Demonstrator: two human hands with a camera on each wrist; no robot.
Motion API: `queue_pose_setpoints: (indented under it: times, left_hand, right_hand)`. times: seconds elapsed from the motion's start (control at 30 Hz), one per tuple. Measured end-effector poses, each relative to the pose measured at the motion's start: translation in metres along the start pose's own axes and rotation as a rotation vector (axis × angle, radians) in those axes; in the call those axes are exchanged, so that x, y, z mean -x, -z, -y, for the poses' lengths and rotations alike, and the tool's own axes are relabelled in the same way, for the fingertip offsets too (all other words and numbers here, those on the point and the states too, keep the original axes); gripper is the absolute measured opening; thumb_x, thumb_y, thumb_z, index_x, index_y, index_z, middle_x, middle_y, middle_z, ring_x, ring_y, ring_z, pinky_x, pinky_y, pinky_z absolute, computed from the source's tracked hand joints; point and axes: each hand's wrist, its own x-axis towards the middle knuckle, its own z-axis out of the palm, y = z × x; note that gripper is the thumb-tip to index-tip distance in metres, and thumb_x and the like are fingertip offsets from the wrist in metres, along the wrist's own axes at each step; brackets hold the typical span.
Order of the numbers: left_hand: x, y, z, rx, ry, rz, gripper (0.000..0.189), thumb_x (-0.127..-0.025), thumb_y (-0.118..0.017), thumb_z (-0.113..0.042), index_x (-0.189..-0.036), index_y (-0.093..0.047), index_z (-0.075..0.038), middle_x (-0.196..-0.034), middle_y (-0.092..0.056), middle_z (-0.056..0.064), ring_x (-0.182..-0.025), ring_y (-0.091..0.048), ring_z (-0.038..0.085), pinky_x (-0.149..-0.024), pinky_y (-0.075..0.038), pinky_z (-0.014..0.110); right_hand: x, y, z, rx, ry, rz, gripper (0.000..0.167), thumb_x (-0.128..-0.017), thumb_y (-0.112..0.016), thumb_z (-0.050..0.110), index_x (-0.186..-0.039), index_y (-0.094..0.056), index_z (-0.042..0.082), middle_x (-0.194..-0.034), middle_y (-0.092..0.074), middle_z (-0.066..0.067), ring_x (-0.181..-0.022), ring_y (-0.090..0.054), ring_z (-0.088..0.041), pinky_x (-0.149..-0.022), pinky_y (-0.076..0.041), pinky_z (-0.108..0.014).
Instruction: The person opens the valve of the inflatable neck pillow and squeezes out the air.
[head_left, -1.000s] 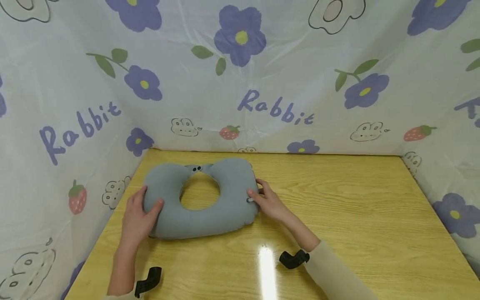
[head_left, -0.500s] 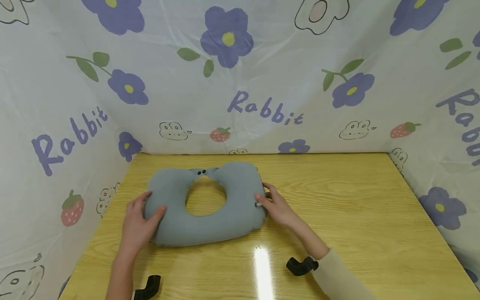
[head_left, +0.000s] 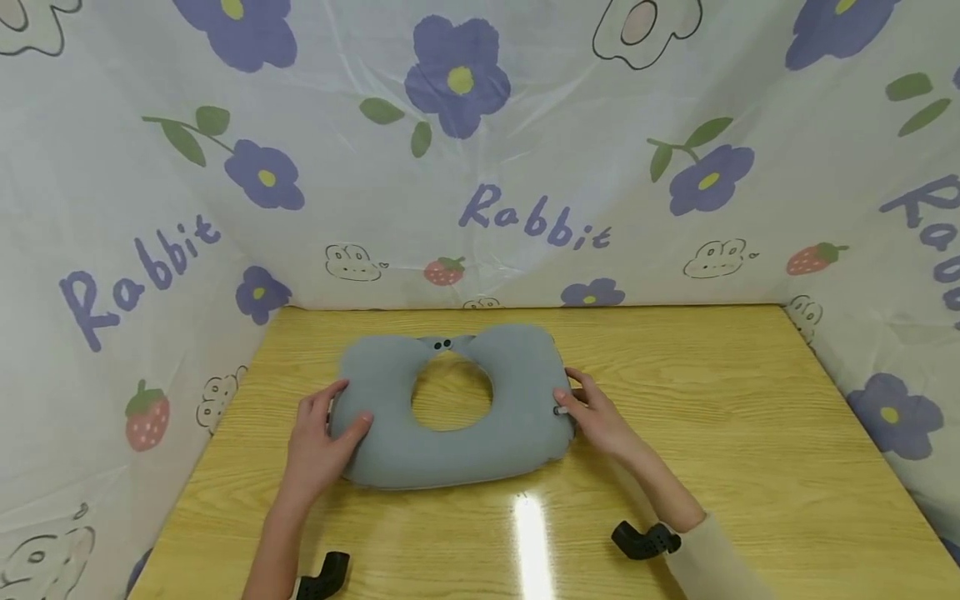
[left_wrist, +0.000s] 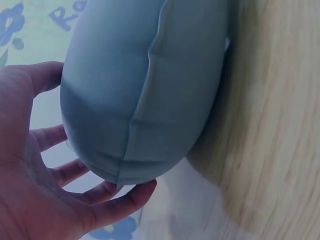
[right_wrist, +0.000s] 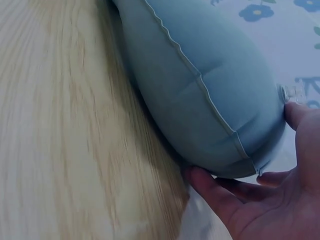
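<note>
A puffy grey-blue inflatable neck pillow (head_left: 457, 458) lies over the table, its open end pointing away from me and bridged by a strap with two dark snaps (head_left: 442, 344). My left hand (head_left: 318, 446) grips its left end, thumb on top and fingers around the outer side. At the opposite end my right hand (head_left: 603, 421) holds on, the thumb close to a small clear air valve (right_wrist: 294, 93). Both wrist views show the seam along the pillow's side, with fingers curled under the rounded ends (left_wrist: 135, 150).
The wood-grain table (head_left: 712, 400) extends to the right of the pillow. A white cloth (head_left: 525, 150) printed with flowers, strawberries and rabbits hangs behind and at both sides. Black angled mounts (head_left: 645, 542) sit on the wrists.
Both hands have shifted the neck pillow to the right along the table, keeping their hold on its two ends. The head view has also turned slightly.
</note>
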Motion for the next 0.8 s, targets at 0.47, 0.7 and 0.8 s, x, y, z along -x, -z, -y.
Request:
queue_pose_setpoints:
  times: [0.47,0.7,0.8]
  left_hand:
    - [0.003,-0.028,-0.015,0.074,-0.096,0.024,0.067,-0.097,-0.072,-0.027,-0.155,-0.046,-0.006,-0.144,-0.040,0.025,-0.127,-0.048,0.048,-0.100,-0.042,0.065]
    - [0.000,-0.043,-0.025,0.086,-0.127,0.054,0.068,-0.097,-0.073,-0.027,-0.155,-0.045,-0.007,-0.145,-0.039,0.025,-0.129,-0.047,0.049,-0.100,-0.043,0.067]
    - [-0.001,-0.050,-0.029,0.083,-0.128,0.057,0.068,-0.097,-0.073,-0.028,-0.155,-0.045,-0.008,-0.145,-0.039,0.025,-0.129,-0.048,0.049,-0.101,-0.043,0.067]
  right_hand:
    - [0.022,0.032,-0.014,-0.009,-0.026,-0.031,0.067,-0.111,-0.047,0.035,-0.162,-0.019,0.001,-0.150,-0.041,-0.036,-0.134,-0.048,-0.046,-0.090,-0.053,-0.043]
    - [0.030,0.050,-0.021,-0.034,-0.037,-0.035,0.068,-0.111,-0.045,0.036,-0.162,-0.017,0.000,-0.149,-0.040,-0.037,-0.134,-0.047,-0.047,-0.093,-0.052,-0.045]
    - [0.033,0.058,-0.023,-0.046,-0.051,-0.022,0.068,-0.112,-0.045,0.035,-0.162,-0.016,0.000,-0.150,-0.038,-0.038,-0.135,-0.045,-0.048,-0.096,-0.052,-0.048]
